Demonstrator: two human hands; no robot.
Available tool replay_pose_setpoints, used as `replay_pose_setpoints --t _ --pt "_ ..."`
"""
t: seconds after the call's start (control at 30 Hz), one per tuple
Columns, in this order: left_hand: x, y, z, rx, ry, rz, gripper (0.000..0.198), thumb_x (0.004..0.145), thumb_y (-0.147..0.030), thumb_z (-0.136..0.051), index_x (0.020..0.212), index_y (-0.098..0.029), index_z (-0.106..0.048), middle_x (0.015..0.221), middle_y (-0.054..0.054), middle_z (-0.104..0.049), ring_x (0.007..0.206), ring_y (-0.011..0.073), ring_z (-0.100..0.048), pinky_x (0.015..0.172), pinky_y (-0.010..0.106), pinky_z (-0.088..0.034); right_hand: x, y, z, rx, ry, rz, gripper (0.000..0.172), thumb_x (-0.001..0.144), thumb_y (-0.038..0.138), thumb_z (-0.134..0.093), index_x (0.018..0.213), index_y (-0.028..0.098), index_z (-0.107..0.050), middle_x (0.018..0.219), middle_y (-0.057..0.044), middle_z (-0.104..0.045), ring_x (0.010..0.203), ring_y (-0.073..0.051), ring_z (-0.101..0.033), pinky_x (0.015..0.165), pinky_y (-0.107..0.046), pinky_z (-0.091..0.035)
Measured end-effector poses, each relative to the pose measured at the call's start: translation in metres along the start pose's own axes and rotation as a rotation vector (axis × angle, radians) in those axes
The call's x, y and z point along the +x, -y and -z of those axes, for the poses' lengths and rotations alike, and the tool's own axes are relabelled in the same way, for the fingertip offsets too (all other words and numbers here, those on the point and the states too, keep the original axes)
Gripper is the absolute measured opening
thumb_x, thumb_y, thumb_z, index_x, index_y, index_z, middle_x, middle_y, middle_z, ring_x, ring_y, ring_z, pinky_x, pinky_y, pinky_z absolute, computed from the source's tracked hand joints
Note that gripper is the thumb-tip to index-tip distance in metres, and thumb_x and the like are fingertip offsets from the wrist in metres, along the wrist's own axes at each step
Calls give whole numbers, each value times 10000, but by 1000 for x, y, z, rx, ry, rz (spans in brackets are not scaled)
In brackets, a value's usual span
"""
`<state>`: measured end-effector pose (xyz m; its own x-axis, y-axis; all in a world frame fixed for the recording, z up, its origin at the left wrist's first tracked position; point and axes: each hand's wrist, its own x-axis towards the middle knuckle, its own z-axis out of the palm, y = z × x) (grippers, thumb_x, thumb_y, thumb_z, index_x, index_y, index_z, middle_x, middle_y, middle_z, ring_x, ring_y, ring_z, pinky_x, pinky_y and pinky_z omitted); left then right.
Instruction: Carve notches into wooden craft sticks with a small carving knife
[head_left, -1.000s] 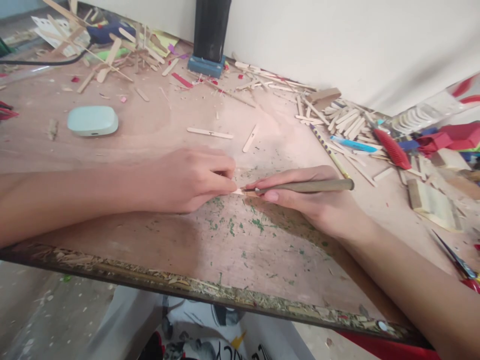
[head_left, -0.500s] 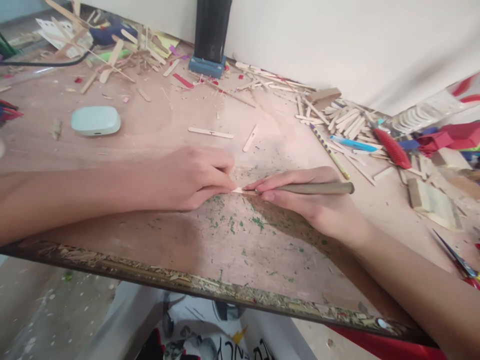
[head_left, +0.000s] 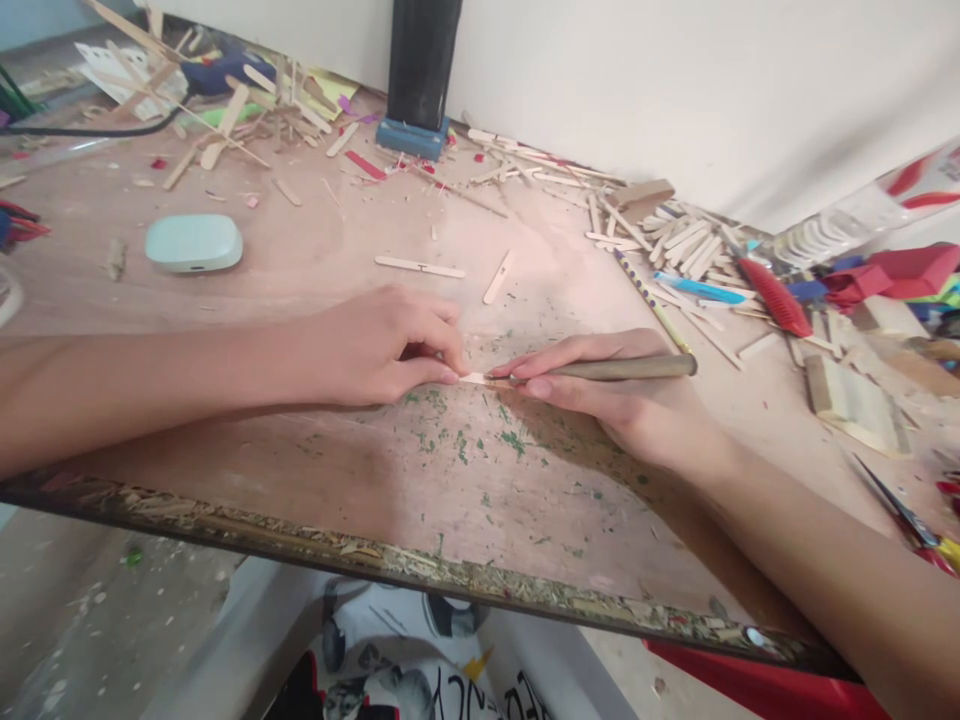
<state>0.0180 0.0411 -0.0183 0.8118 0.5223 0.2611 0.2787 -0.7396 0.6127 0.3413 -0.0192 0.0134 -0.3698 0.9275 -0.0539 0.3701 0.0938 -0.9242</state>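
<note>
My left hand [head_left: 409, 345] rests on the table with thumb and fingers pinched on the end of a short pale craft stick [head_left: 475, 379]. In my right hand [head_left: 622, 395] lies a thin carving tool with a brownish wooden handle [head_left: 630, 368], held like a pen. Its narrow metal tip meets the stick between the two hands; the far end of the stick is hidden by my right fingers. Just beyond the hands lie one craft stick with a dark mark [head_left: 420, 267] and a shorter piece of stick [head_left: 498, 277].
A pale blue case [head_left: 194, 243] stands at the left. Loose sticks [head_left: 690, 240], a dotted pencil [head_left: 652, 300], a red-handled cutter [head_left: 775, 297], a wood block [head_left: 857, 406] and scissors [head_left: 900, 515] lie to the right. A black post [head_left: 424, 65] rises at the back.
My left hand's fingers have shifted slightly and lifted into a more arched pinch on the stick. The right hand and tool stay nearly in place; the view has moved slightly.
</note>
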Motion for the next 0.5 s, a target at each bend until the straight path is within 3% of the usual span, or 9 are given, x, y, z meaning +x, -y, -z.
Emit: replay_pose_setpoints --t 0.2,0.5 --pt "1 -2 0 -47 -8 31 262 1171 -236 -756 1073 -245 -998 894 0 -757 777 140 -665 802 296 -470 -1 1 1 -14 -16 -6 130 1000 483 -1098 1087 394 -1062 1210 -52 -1011 1120 -353 -972 1031 -492 -833" --pt "0 -2 -1 -46 -7 23 255 1180 -217 -760 1067 -244 -986 947 1 -804 811 141 -707 836 283 -509 0 -1 0 59 4 -35 92 985 428 -1106 1051 385 -1060 1227 -59 -1011 1163 -351 -970 1085 -493 -820"
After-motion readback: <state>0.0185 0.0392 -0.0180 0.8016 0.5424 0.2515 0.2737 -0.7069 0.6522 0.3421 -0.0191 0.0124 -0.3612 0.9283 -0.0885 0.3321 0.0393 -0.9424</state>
